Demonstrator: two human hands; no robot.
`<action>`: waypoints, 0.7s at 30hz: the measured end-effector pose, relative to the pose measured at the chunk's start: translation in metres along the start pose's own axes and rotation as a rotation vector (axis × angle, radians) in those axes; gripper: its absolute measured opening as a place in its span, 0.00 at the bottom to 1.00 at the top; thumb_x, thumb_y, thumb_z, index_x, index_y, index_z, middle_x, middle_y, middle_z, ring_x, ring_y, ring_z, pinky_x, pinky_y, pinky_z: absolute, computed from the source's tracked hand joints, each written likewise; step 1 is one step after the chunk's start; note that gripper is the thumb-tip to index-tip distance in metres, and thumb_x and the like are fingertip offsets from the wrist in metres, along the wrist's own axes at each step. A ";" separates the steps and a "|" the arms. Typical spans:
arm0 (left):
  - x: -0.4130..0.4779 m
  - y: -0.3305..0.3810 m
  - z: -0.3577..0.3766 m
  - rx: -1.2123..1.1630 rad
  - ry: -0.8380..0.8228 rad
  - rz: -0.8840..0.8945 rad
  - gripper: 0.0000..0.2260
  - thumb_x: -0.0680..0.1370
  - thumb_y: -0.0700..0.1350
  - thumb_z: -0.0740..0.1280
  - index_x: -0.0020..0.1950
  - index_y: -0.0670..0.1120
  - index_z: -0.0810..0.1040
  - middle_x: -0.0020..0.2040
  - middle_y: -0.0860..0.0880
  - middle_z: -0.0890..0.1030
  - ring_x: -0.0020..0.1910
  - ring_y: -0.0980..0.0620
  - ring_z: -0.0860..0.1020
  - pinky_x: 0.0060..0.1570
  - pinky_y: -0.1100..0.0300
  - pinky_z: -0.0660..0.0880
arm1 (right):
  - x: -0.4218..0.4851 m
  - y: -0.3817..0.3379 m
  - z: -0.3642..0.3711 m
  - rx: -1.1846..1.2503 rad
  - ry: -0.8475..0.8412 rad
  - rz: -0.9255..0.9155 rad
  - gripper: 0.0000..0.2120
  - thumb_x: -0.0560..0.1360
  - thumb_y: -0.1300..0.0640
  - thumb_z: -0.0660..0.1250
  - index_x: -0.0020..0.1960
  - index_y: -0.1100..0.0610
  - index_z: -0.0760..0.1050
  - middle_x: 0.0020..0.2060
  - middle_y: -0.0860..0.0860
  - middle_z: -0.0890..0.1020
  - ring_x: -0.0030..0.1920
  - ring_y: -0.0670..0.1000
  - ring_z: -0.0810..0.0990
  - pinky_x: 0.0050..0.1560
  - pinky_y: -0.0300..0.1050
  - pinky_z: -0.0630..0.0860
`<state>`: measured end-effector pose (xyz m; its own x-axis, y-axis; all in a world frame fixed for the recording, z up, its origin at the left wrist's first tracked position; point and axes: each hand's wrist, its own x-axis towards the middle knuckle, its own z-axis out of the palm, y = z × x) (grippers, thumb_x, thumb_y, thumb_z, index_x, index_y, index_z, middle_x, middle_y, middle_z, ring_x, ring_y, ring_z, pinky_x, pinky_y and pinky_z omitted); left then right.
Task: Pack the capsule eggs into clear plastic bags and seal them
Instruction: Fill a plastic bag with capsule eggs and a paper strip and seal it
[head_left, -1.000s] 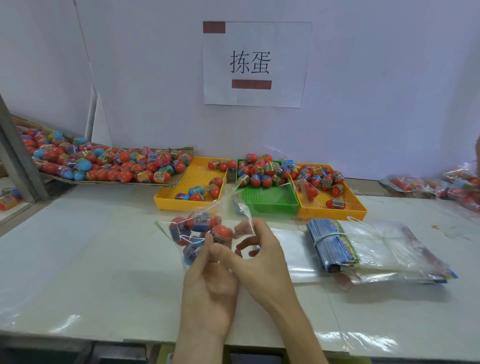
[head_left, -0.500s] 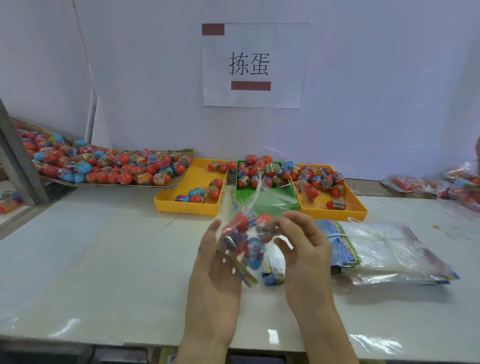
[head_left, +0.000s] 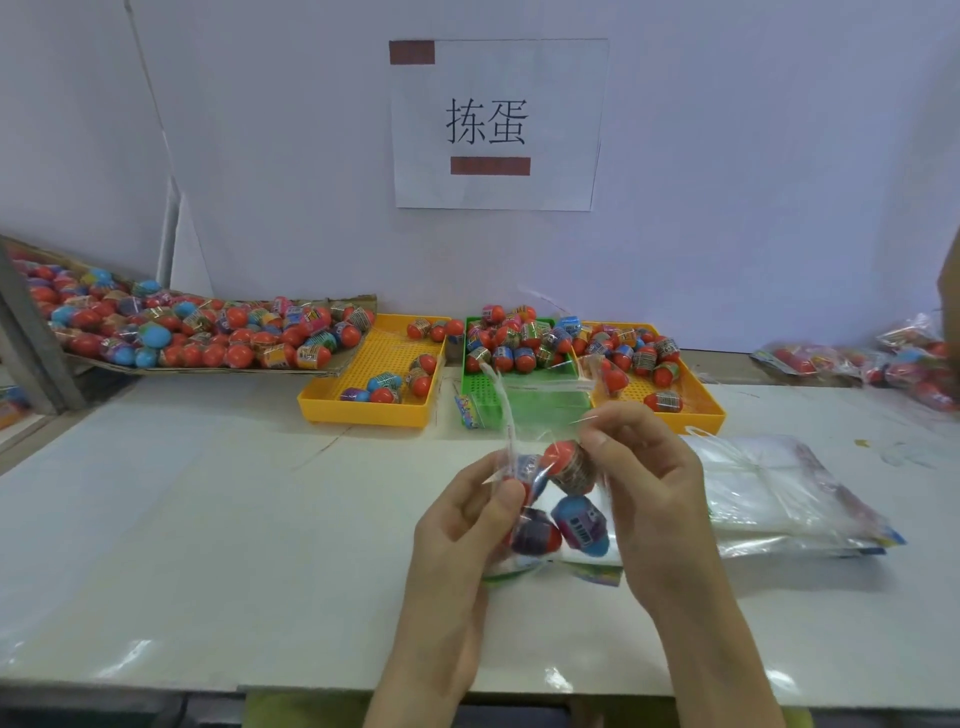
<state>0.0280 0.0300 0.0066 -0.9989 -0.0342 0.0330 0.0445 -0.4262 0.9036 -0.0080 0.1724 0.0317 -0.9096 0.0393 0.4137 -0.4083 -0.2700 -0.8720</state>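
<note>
Both hands hold a clear bag (head_left: 540, 415) of capsule eggs (head_left: 563, 499) just above the white table (head_left: 208, 519), centre front. Left hand (head_left: 462, 525) pinches the bag's left edge with thumb and curled fingers. Right hand (head_left: 649, 483) grips the right side near the top, fingers curled. Bag mouth stands up, unsealed. Yellow tray (head_left: 374, 410), green tray (head_left: 519, 400) and loose eggs behind; stack of empty bags (head_left: 779, 493) just right.

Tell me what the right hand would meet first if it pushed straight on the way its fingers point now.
The right hand points left, pinching the clear bag. It would likely meet the red capsule egg inside first, then the left hand; depth is unclear.
</note>
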 end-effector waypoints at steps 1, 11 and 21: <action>-0.001 0.000 0.001 0.018 -0.003 0.013 0.24 0.64 0.61 0.78 0.58 0.56 0.84 0.54 0.48 0.86 0.55 0.46 0.85 0.50 0.54 0.83 | 0.000 -0.002 -0.003 -0.043 -0.027 -0.013 0.07 0.71 0.62 0.74 0.43 0.49 0.82 0.38 0.49 0.80 0.42 0.48 0.77 0.44 0.40 0.77; 0.002 -0.008 0.002 0.077 0.169 0.123 0.14 0.69 0.56 0.71 0.53 0.57 0.86 0.49 0.51 0.87 0.51 0.50 0.86 0.44 0.58 0.83 | 0.000 -0.002 -0.001 -0.225 -0.019 0.102 0.09 0.74 0.60 0.74 0.48 0.47 0.83 0.39 0.52 0.81 0.43 0.51 0.83 0.42 0.40 0.80; 0.001 -0.006 -0.002 -0.125 0.468 0.187 0.13 0.79 0.53 0.65 0.55 0.51 0.87 0.41 0.51 0.85 0.38 0.57 0.81 0.41 0.62 0.77 | 0.000 0.000 -0.004 -0.186 0.108 0.105 0.11 0.75 0.64 0.72 0.42 0.49 0.85 0.39 0.50 0.86 0.41 0.49 0.84 0.43 0.43 0.82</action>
<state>0.0270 0.0307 0.0006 -0.8605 -0.5085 -0.0319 0.2514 -0.4783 0.8415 -0.0086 0.1765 0.0307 -0.9467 0.1255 0.2965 -0.3091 -0.0963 -0.9461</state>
